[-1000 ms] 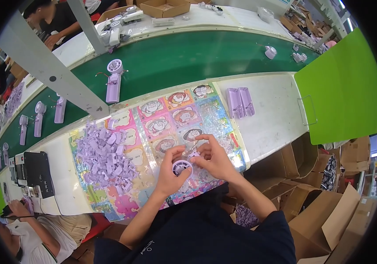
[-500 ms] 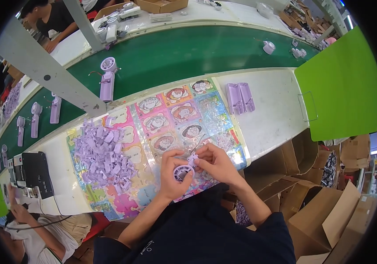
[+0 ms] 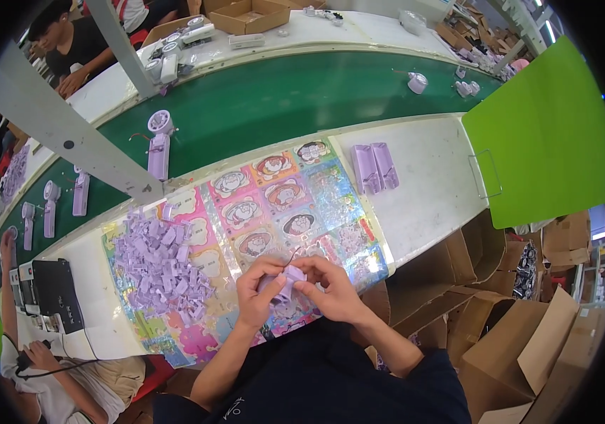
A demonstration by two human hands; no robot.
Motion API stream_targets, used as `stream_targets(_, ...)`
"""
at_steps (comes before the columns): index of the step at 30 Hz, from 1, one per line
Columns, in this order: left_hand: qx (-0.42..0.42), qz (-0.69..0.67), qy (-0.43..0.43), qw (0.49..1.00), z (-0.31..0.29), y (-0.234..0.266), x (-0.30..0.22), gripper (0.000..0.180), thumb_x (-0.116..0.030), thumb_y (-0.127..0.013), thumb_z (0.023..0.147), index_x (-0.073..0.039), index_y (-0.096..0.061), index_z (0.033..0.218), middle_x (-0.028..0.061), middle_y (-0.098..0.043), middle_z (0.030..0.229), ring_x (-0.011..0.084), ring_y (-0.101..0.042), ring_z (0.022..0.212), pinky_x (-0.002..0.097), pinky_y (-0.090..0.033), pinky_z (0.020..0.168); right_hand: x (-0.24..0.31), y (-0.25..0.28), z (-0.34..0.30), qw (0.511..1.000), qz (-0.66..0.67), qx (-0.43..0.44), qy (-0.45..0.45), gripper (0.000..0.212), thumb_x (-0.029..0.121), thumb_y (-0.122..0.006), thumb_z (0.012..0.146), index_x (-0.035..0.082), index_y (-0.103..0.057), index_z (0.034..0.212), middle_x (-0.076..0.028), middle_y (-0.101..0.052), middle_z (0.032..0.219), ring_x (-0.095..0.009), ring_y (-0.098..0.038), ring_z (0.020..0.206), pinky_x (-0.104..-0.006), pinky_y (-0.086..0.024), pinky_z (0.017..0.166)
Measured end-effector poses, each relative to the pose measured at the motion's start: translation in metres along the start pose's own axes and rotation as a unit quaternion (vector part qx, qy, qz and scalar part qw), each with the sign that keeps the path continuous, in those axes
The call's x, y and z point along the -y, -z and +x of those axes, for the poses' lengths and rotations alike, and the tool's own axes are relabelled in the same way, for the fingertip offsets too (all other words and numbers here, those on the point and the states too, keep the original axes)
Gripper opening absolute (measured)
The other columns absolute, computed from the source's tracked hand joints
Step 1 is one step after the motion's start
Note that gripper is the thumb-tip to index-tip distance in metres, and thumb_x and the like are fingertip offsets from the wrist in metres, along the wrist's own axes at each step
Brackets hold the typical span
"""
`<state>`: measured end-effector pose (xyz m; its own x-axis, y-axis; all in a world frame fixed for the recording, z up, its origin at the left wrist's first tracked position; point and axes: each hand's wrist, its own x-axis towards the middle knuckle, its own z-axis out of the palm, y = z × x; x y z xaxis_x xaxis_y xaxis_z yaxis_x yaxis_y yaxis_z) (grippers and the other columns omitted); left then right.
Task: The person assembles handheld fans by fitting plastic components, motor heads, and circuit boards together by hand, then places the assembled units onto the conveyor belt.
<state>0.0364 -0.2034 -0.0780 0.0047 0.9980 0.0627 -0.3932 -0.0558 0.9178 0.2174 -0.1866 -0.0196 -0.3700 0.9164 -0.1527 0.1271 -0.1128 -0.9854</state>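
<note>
Near the table's front edge, both my hands hold a light purple fan head (image 3: 288, 284) with a thin wire sticking out at its far side. My left hand (image 3: 254, 295) is closed round its left side, thumb on top. My right hand (image 3: 332, 291) pinches it from the right with thumb and fingers. Its round grille is turned out of sight, and fingers cover part of it. Left of my hands, a heap of small purple plastic parts (image 3: 160, 263) lies on a colourful printed mat (image 3: 267, 191). Two purple handle shells (image 3: 375, 169) lie side by side beyond the mat.
A green conveyor belt (image 3: 260, 99) runs behind the table, carrying purple fans (image 3: 159, 152) with loose wires. A slanted metal post (image 3: 69, 127) rises at left, near a black box (image 3: 59, 297). At right stand a green panel (image 3: 543, 141) and cardboard boxes (image 3: 521, 346). A co-worker sits at lower left.
The fan head has been turned over, so its round grille no longer shows. My hands have drawn closer together round it. The co-worker at lower left has stretched an arm toward the belt.
</note>
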Motion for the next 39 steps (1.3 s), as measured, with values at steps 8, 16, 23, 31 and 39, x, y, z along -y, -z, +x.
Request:
stream_targets(8, -0.01, 0.017, 0.014, 1.0, 0.013, 0.017, 0.011, 0.011, -0.002, -0.064, 0.094, 0.004, -0.062, 0.102, 0.0102, -0.064, 0.111, 0.0152, -0.059, 0.102, 0.0282, -0.045, 0.091, 0.003, 0.043, 0.043, 0.853, -0.42, -0.128, 0.283, 0.022, 0.007, -0.077, 0.081, 0.003, -0.07, 0.101, -0.009, -0.067, 0.082, -0.027, -0.063, 0.072, -0.0384, -0.051, 0.069)
stream_targets(16, 0.012, 0.062, -0.018, 0.998, 0.015, 0.018, 0.014, 0.014, -0.003, -0.064, 0.095, 0.005, -0.065, 0.107, 0.0085, -0.066, 0.11, 0.0144, -0.061, 0.1, 0.028, -0.046, 0.092, -0.015, 0.136, 0.113, 0.687, -0.639, -0.281, 0.2, 0.025, 0.014, -0.072, 0.081, -0.004, -0.067, 0.098, -0.02, -0.061, 0.115, -0.039, -0.056, 0.111, -0.0473, -0.045, 0.096)
stream_targets(23, 0.032, 0.029, -0.024, 0.999, 0.01, 0.026, 0.014, 0.017, -0.004, -0.066, 0.091, 0.005, -0.066, 0.106, 0.0112, -0.068, 0.11, 0.018, -0.063, 0.101, 0.0301, -0.048, 0.091, -0.025, 0.035, 0.114, 0.767, -0.516, -0.131, 0.359, 0.017, 0.008, -0.068, 0.073, -0.002, -0.067, 0.087, -0.016, -0.062, 0.11, -0.035, -0.056, 0.115, -0.0473, -0.046, 0.098)
stream_targets(31, -0.199, -0.088, -0.047, 0.975, 0.001, 0.029, -0.031, 0.022, -0.009, -0.058, 0.097, 0.004, -0.063, 0.114, 0.0107, -0.069, 0.103, 0.0193, -0.066, 0.092, 0.032, -0.051, 0.088, 0.02, 0.017, 0.058, 0.913, -0.323, -0.013, 0.248, 0.034, 0.008, -0.072, 0.084, 0.006, -0.066, 0.117, -0.016, -0.058, 0.126, -0.038, -0.058, 0.112, -0.0456, -0.048, 0.097)
stream_targets(39, 0.049, -0.056, -0.093, 0.993, 0.028, -0.016, -0.048, 0.071, -0.015, -0.066, 0.077, 0.002, -0.043, 0.142, 0.0167, -0.048, 0.144, 0.0301, -0.045, 0.136, 0.0439, -0.032, 0.117, 0.004, 0.011, 0.014, 0.996, -0.045, -0.012, 0.074, 0.087, 0.021, -0.089, 0.077, 0.001, -0.04, 0.145, -0.012, -0.053, 0.119, -0.02, -0.062, 0.092, -0.0343, -0.052, 0.082)
